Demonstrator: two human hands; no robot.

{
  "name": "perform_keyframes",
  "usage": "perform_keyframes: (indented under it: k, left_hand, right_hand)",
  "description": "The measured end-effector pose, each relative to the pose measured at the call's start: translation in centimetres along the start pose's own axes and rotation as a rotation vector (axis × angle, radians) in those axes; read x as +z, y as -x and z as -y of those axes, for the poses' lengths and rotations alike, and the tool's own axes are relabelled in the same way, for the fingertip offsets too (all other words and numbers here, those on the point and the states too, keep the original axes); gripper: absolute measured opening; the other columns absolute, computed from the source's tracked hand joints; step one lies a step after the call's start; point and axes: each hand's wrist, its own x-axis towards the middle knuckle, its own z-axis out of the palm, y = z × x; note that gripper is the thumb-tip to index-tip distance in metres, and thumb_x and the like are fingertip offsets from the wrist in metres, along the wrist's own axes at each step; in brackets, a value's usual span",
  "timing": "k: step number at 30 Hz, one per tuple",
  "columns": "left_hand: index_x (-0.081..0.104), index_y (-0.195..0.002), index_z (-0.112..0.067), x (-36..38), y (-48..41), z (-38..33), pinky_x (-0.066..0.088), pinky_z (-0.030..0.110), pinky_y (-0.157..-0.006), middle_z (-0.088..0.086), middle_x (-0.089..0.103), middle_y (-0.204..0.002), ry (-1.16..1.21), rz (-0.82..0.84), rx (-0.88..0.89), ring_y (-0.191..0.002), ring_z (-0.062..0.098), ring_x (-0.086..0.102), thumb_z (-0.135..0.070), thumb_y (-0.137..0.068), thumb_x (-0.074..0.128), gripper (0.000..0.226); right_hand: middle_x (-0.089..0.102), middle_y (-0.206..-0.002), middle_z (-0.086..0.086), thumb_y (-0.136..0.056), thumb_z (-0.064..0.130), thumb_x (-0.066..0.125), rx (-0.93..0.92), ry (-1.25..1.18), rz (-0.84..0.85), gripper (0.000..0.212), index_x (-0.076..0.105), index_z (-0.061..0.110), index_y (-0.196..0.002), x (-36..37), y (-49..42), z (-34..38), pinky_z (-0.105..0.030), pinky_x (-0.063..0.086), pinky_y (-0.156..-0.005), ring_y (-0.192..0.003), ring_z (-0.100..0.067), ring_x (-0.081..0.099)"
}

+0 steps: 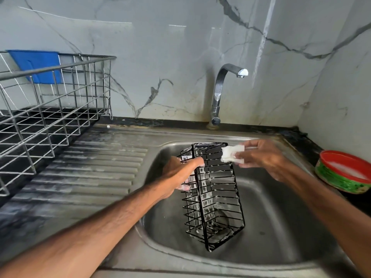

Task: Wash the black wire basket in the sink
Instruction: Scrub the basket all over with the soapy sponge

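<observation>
1. The dark table holds a steel sink.
2. A silver wire rack stands at 10 o'clock.
3. A red-rimmed tub sits at 3 o'clock.
4. The black wire basket stands tilted in the sink.

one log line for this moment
stage: soaping | left hand: grips black wire basket, on end in sink | right hand: pinches white pad at basket top | tap: no water seen
</observation>
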Motion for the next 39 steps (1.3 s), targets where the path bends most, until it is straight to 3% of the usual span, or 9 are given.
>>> perform_keyframes:
  k: [3, 6, 9, 12, 19, 27, 30, 35, 39]
  left_hand:
    - [0.071, -0.117, -0.007, 0.0, 0.0, 0.0, 0.065, 0.032, -0.066, 0.000, 0.062, -0.096, 0.013, 0.003, -0.001, -0.090, 0.020, 0.069, -0.052, -0.075, 0.076, 0.062]
    - [0.072, -0.108, -0.004, -0.1, -0.1, 0.0, 0.066, 0.042, -0.073, -0.004, 0.060, -0.088, -0.003, -0.012, -0.005, -0.085, 0.020, 0.071, -0.058, -0.064, 0.075, 0.069]
    - [0.064, -0.113, -0.002, 0.1, 0.0, 0.0, 0.066, 0.040, -0.071, -0.001, 0.060, -0.099, 0.032, 0.012, -0.023, -0.094, 0.020, 0.067, -0.045, -0.073, 0.077, 0.060]
    - [0.060, -0.124, -0.002, 0.3, -0.2, 0.0, 0.065, 0.035, -0.067, 0.004, 0.060, -0.119, 0.007, 0.023, -0.017, -0.098, 0.020, 0.066, -0.049, -0.064, 0.076, 0.077]
    - [0.062, -0.081, -0.012, 0.4, -0.1, 0.4, 0.065, 0.046, -0.073, -0.001, 0.059, -0.088, -0.151, -0.073, 0.073, -0.082, 0.022, 0.074, -0.061, -0.055, 0.075, 0.057]
    - [0.042, -0.125, -0.012, 1.1, 0.1, 0.5, 0.062, 0.045, -0.070, -0.001, 0.066, -0.090, -0.407, -0.150, 0.141, -0.086, 0.021, 0.069, -0.078, -0.051, 0.066, 0.102]
    - [0.034, -0.138, -0.013, 0.9, 0.5, 0.1, 0.062, 0.048, -0.073, -0.002, 0.063, -0.096, -0.411, -0.116, 0.141, -0.085, 0.022, 0.070, -0.076, -0.052, 0.066, 0.112]
    - [0.027, -0.143, -0.011, 1.2, 1.6, -0.6, 0.059, 0.042, -0.081, -0.006, 0.047, -0.099, -0.378, -0.003, 0.175, -0.091, 0.024, 0.069, -0.050, -0.079, 0.071, 0.087]
    - [0.031, -0.132, -0.017, 1.0, 2.2, -1.0, 0.056, 0.049, -0.088, 0.002, 0.043, -0.115, -0.445, 0.009, 0.154, -0.098, 0.026, 0.065, -0.063, -0.062, 0.064, 0.091]
  right_hand:
    - [0.077, -0.091, -0.014, -0.078, -0.002, 0.080, -0.020, 0.137, -0.128, 0.023, 0.072, 0.003, -0.100, 1.0, 0.4, -0.8, -0.027, 0.061, -0.057, -0.068, -0.021, 0.073]
    - [0.075, -0.085, 0.002, -0.082, 0.002, 0.076, -0.508, 0.511, -0.437, 0.017, 0.076, 0.017, -0.088, 2.4, 0.7, -0.6, -0.025, 0.053, -0.058, -0.068, -0.012, 0.067]
    - [0.069, -0.100, -0.006, -0.081, -0.002, 0.067, -1.096, 0.999, -0.263, 0.019, 0.070, 0.013, -0.092, 3.4, -0.2, -1.3, -0.038, 0.056, -0.075, -0.091, -0.025, 0.064]
    - [0.065, -0.102, -0.015, -0.089, 0.005, 0.050, -1.359, 1.428, -0.086, 0.022, 0.070, 0.005, -0.098, 4.0, -1.8, -3.0, -0.047, 0.057, -0.079, -0.095, -0.034, 0.065]
    - [0.070, -0.105, -0.017, -0.086, 0.000, 0.051, -1.401, 1.669, -0.011, 0.029, 0.072, 0.000, -0.106, 2.5, -2.8, -5.1, -0.045, 0.056, -0.094, -0.099, -0.034, 0.068]
    - [0.072, -0.113, -0.021, -0.071, 0.003, 0.072, -1.416, 1.819, 0.134, 0.045, 0.070, -0.003, -0.115, 1.4, -3.2, -3.9, -0.040, 0.035, -0.110, -0.108, -0.031, 0.070]
    - [0.072, -0.111, -0.020, -0.082, 0.002, 0.052, -1.443, 1.949, 0.122, 0.038, 0.069, -0.003, -0.116, 1.4, -4.3, -2.2, -0.038, 0.046, -0.107, -0.107, -0.031, 0.070]
    - [0.066, -0.124, -0.024, -0.085, 0.000, 0.048, -1.358, 2.084, 0.123, 0.046, 0.063, -0.003, -0.128, 2.4, -2.6, -4.1, -0.039, 0.046, -0.110, -0.117, -0.031, 0.065]
    - [0.051, -0.140, -0.030, -0.100, -0.007, 0.034, -1.247, 2.179, 0.288, 0.044, 0.038, -0.011, -0.143, 3.5, -1.2, -5.2, -0.044, 0.044, -0.111, -0.126, -0.038, 0.055]
